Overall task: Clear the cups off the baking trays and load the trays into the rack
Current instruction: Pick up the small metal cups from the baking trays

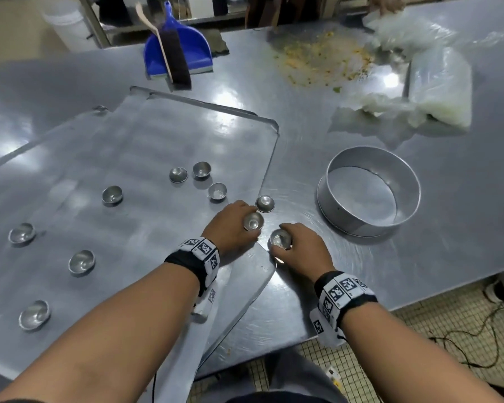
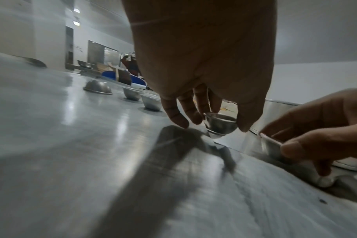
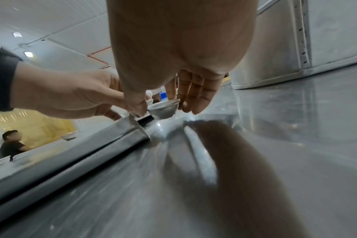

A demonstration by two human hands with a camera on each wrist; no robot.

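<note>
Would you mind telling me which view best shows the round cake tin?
The head view: the whole cake tin shows, upright on the table, with nothing visible inside. The right wrist view shows only its side wall close up; the left wrist view shows a sliver behind the right hand.

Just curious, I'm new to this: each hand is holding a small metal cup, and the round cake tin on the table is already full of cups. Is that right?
Not quite. The left hand and right hand do each hold a small metal cup, but the round cake tin is empty. The head view shows its bare bottom, with no cups inside.
</note>
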